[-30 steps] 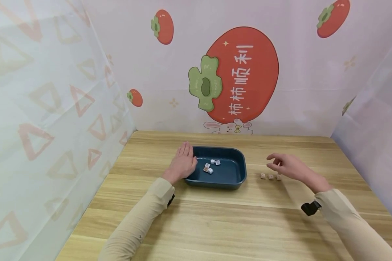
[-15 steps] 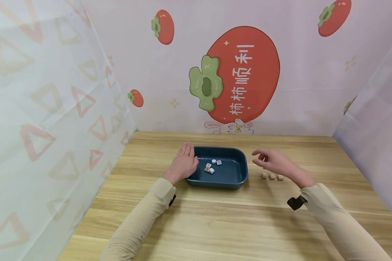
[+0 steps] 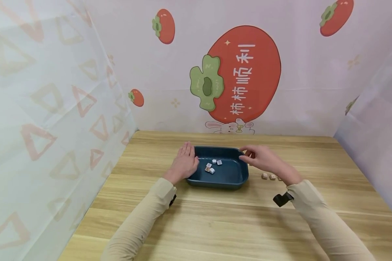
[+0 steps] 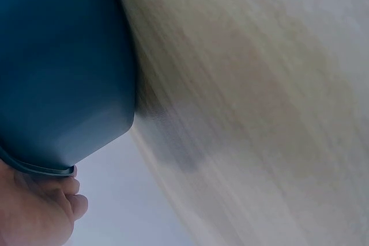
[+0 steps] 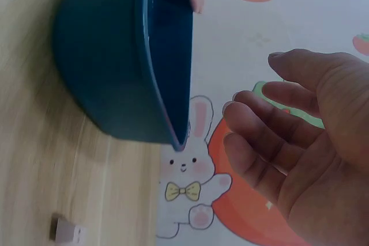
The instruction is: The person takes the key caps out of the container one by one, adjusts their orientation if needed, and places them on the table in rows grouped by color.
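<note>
A dark blue rectangular tray (image 3: 227, 177) stands on the table, with several small pale cubes (image 3: 212, 170) in its left half; some bear marks. My left hand (image 3: 182, 165) rests along its left rim, fingers straight and pointing away from me. In the left wrist view that hand shows only in part, beside the tray wall (image 4: 63, 73). My right hand (image 3: 261, 157) hovers at the tray's right rim, fingers loosely curved and holding nothing. The right wrist view shows a gap between those fingers (image 5: 253, 119) and the tray. Whether a fingertip touches the rim from above, I cannot tell.
Three small marked cubes (image 3: 272, 177) lie in a row on the wooden table (image 3: 215, 228), right of the tray; the rightmost is partly behind my right hand. A printed cloth (image 3: 170, 72) hangs behind the table and on both sides.
My right hand has moved left from above the row of cubes to the tray's right rim. The left hand stays on the left rim; the cubes lie as before.
</note>
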`<state>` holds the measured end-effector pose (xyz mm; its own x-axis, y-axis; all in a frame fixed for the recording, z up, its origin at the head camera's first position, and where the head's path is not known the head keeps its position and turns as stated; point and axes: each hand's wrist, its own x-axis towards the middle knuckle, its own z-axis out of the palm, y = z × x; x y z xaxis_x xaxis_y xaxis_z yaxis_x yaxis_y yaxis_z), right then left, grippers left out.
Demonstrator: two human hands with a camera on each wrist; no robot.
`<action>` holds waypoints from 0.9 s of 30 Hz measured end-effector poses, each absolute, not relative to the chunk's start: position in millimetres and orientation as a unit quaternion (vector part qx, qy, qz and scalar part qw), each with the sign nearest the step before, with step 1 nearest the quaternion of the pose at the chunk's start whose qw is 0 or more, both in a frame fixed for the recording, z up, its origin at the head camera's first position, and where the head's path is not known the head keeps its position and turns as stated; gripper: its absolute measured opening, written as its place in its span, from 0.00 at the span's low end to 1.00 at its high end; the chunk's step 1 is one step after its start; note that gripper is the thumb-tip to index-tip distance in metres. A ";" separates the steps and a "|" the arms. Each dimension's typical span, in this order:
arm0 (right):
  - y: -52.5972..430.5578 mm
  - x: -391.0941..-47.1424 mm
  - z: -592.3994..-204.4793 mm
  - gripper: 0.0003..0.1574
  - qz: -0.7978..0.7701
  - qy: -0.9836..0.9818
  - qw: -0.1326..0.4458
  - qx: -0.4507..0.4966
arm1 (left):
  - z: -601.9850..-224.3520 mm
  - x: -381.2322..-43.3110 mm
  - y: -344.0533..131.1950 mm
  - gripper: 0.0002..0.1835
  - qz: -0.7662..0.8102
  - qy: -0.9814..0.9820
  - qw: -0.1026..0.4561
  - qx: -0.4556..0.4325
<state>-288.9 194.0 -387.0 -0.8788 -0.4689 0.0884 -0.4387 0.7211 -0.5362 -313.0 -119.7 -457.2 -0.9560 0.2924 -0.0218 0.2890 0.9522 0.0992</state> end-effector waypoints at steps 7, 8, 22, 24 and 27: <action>176.0 -289.6 -386.9 0.20 -0.286 0.923 0.024 -0.256 | -457.1 -312.7 -119.6 0.34 0.046 0.988 0.016 0.147; 173.5 -289.5 -386.8 0.20 -0.286 0.922 0.024 -0.259 | -457.0 -312.6 -119.6 0.34 0.046 0.988 0.015 0.147; 138.8 -294.0 -403.1 0.17 -0.284 0.914 0.054 -0.286 | -461.0 -313.8 -119.4 0.34 0.054 0.987 0.011 0.148; 133.9 -294.9 -406.7 0.17 -0.287 0.913 0.061 -0.284 | -461.3 -314.0 -119.7 0.34 0.055 0.988 0.012 0.147; 127.8 -296.3 -411.3 0.18 -0.288 0.910 0.062 -0.292 | -460.4 -314.5 -119.7 0.34 0.052 0.988 0.011 0.148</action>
